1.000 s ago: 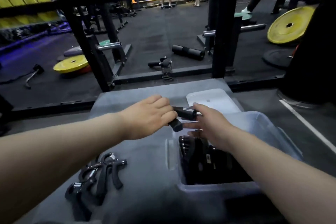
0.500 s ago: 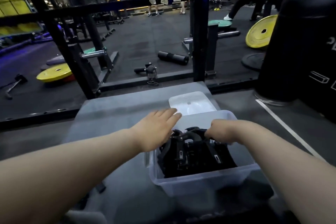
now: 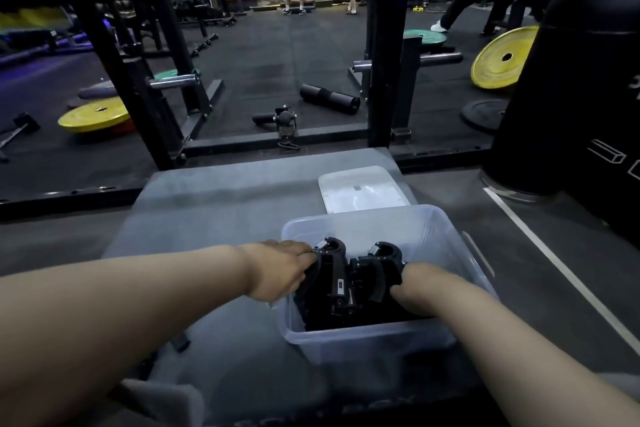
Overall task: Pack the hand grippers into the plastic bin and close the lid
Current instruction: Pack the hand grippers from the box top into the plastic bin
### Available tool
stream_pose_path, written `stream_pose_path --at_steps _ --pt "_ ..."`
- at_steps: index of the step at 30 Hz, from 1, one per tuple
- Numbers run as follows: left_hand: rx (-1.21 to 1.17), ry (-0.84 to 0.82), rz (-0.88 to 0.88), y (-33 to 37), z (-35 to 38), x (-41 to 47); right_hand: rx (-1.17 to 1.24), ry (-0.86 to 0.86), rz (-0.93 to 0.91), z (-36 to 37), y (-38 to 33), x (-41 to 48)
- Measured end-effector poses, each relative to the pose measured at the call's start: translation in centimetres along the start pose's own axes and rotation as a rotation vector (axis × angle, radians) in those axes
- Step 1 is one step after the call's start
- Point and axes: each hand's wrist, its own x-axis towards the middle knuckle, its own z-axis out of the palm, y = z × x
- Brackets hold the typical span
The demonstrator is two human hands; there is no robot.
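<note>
Rack: a black steel rack (image 3: 384, 45) is standing on the gym floor well beyond the plastic bin (image 3: 367, 340).
Bag: a tall black bag (image 3: 571, 80) is rising to the right of the bin, farther back.
Worktop: a grey padded worktop (image 3: 225, 218) is carrying the bin, which is sitting upright toward its right side.
Bin: clear and open-topped, it is holding the load.
Plates: one yellow plate (image 3: 95, 114) is lying flat far beyond the bin to the left; another (image 3: 502, 59) is leaning far beyond it to the right.
Lid: the white lid (image 3: 360, 191) is lying flat on the worktop just behind the bin.
Hand grippers: the black hand grippers (image 3: 346, 284) are sitting packed together inside the bin, two spring coils pointing up.
Left grip: the left grip (image 3: 277, 270) is reaching over the bin's left rim and touching the leftmost gripper. Its fingertips are hiding behind the handle, so I cannot tell whether it is clenched or released.
Right grip: the right grip (image 3: 422, 284) is reaching into the bin from the near right, fingers and thumb curling onto the rightmost gripper, grasping it.
</note>
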Motion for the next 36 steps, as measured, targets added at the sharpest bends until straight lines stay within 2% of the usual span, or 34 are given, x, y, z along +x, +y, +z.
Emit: stream_pose_path --at_steps 5,20,29,36 --pt "-0.003 -0.003 0.000 -0.2 -0.1 0.2 0.019 0.067 0.019 0.3 -0.4 0.9" --pt "0.025 -0.022 -0.015 -0.2 0.0 0.3 0.176 0.082 0.174 2.1 -0.9 1.6" --pt "0.055 -0.028 -0.038 -0.3 0.4 0.8 0.171 0.195 0.133 2.6 -0.7 1.5" --pt "0.033 -0.031 -0.031 -0.1 0.2 0.8 0.203 0.146 0.152 2.3 -0.9 1.5"
